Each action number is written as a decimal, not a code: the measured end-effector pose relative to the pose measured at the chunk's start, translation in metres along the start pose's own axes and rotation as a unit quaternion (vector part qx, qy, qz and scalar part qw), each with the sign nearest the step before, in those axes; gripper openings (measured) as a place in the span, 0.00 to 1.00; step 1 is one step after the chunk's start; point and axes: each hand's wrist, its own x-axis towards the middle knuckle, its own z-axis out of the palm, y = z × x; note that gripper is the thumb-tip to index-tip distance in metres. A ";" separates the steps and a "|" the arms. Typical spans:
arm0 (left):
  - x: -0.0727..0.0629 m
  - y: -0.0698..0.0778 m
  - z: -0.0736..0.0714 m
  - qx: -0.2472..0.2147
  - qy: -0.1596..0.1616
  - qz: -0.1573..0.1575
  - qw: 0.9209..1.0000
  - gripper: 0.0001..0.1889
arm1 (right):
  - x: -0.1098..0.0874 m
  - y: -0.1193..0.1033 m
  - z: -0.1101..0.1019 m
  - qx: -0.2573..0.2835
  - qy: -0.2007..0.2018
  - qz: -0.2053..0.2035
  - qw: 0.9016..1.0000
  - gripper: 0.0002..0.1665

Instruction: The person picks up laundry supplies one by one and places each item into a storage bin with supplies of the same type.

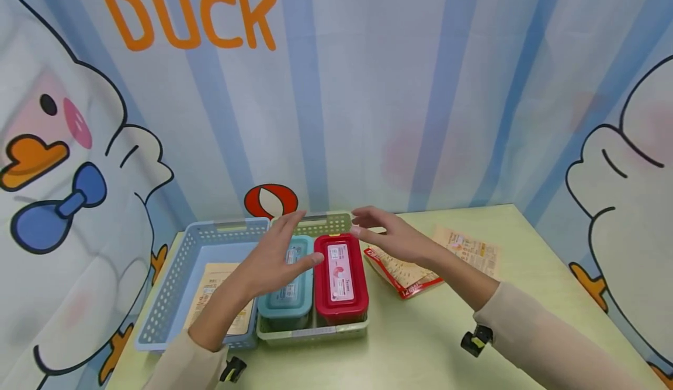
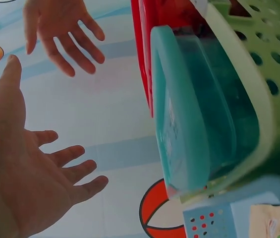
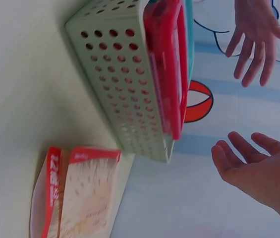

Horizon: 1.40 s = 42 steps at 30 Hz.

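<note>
Over the green basket [image 1: 310, 335], both of my hands hang in the air with nothing held. My left hand [image 1: 276, 261] is above the teal-lidded container [image 1: 299, 302], fingers spread and pointing forward. Toward the basket's far right corner, my right hand [image 1: 391, 235] has its fingers slightly bent. The left wrist view shows the left palm [image 2: 26, 168] bare, beside the teal lid [image 2: 179, 124]. Beside the teal container stands a red-lidded container [image 1: 363, 279] with a pink and white label. In the right wrist view the right hand [image 3: 263, 168] is apart from the basket.
Left of the green basket is a blue perforated basket [image 1: 163, 296] holding a beige packet [image 1: 210, 276]. To the right lie a red-edged packet [image 1: 405, 270] and another beige packet [image 1: 473, 250] on the pale green table [image 1: 420, 343]. A printed curtain [image 1: 357, 86] stands behind.
</note>
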 end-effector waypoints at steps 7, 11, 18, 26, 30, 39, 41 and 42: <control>0.010 0.011 0.012 0.000 -0.007 -0.013 1.000 0.55 | -0.011 0.020 -0.016 -0.031 0.007 -0.017 0.999 0.40; 0.018 0.014 0.022 0.006 -0.015 -0.014 1.000 0.56 | -0.018 0.026 -0.026 -0.052 0.016 -0.019 0.998 0.40; 0.027 0.027 0.035 -0.005 -0.027 -0.015 1.000 0.56 | -0.027 0.037 -0.044 -0.075 0.025 -0.005 0.997 0.41; 0.041 0.046 0.055 -0.004 -0.006 -0.004 1.000 0.56 | -0.032 0.048 -0.064 -0.079 0.032 0.005 0.996 0.40; 0.046 0.058 0.065 -0.018 0.022 -0.008 1.000 0.56 | -0.031 0.052 -0.070 -0.077 0.033 0.011 0.996 0.41; 0.055 0.096 0.091 -0.089 0.016 0.008 0.996 0.53 | -0.027 0.062 -0.089 -0.109 0.060 0.030 0.992 0.40; 0.057 0.102 0.098 -0.095 0.013 0.012 0.995 0.52 | -0.024 0.064 -0.092 -0.116 0.061 0.030 0.991 0.40; 0.057 0.105 0.101 -0.097 0.012 0.011 0.995 0.52 | -0.023 0.065 -0.093 -0.120 0.061 0.030 0.990 0.40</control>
